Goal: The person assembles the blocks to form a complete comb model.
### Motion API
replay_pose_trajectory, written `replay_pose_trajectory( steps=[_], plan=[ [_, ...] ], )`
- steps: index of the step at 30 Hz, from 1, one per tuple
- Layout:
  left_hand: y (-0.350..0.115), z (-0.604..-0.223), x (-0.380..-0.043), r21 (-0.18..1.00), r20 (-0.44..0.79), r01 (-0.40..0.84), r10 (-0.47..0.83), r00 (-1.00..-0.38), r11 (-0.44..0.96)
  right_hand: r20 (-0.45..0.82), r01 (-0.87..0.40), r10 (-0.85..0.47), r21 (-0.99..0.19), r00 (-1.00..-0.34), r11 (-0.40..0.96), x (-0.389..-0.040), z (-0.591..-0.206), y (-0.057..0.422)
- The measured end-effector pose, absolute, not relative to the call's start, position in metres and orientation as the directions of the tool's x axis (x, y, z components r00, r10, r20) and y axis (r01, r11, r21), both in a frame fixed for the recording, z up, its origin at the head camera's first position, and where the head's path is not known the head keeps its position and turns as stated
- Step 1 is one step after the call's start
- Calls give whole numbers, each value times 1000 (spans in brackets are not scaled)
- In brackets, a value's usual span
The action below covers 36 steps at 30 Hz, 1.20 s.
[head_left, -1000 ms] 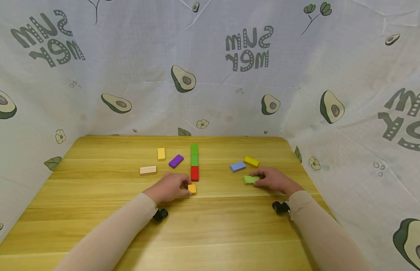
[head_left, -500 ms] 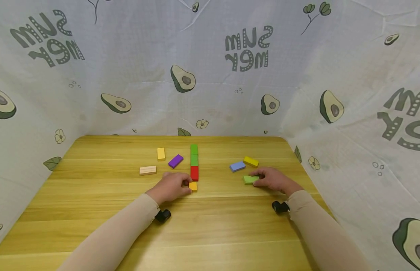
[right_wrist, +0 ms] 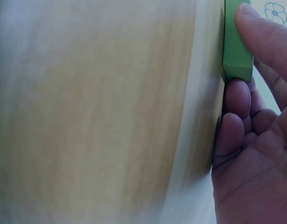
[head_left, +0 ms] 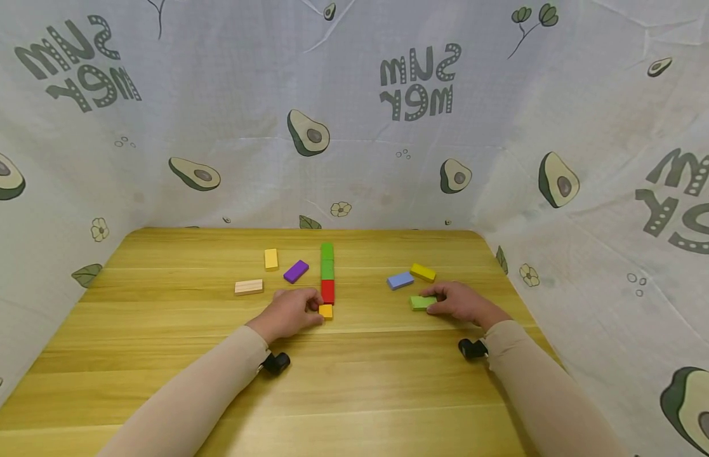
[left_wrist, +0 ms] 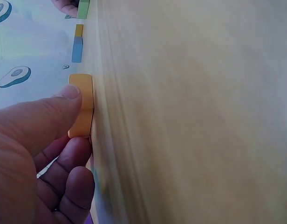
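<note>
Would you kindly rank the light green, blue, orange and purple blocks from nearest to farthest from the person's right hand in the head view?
1. Light green block: held in the right hand.
2. Blue block: left of it, slightly beyond.
3. Orange block: further left, in the left hand.
4. Purple block: farthest left of the four.

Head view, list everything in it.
Green blocks: 2, green, centre
Red block: 1, red, nearer than green
Orange block: 1, orange, nearer than red
Yellow blocks: 2, yellow, left and right
Purple block: 1, purple, left
Wooden block: 1, tan, leftmost
Blue block: 1, blue, right
Lime block: 1, lime, right
Table: 1, yellowish, underneath
Backdrop: 1, white, behind table
Wrist devices: 2, black, wrists
Sleeves: 2, beige, forearms
Left hand: 1, holding orange
Right hand: 1, holding lime
</note>
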<state>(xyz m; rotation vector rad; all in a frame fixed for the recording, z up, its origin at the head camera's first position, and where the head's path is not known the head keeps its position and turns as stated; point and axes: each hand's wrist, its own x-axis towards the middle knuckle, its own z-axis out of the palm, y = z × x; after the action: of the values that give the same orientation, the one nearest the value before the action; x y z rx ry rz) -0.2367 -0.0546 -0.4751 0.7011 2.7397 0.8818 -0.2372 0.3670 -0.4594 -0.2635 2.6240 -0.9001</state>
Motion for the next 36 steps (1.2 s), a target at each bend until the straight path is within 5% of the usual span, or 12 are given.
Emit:
replay_pose_trajectory(
  steps=[36],
  plan=[
    [-50,-479,-239,597,-19,350,450,-893,722,-254,-58,-282,-641,-925,766,-240,-463,368]
  ],
)
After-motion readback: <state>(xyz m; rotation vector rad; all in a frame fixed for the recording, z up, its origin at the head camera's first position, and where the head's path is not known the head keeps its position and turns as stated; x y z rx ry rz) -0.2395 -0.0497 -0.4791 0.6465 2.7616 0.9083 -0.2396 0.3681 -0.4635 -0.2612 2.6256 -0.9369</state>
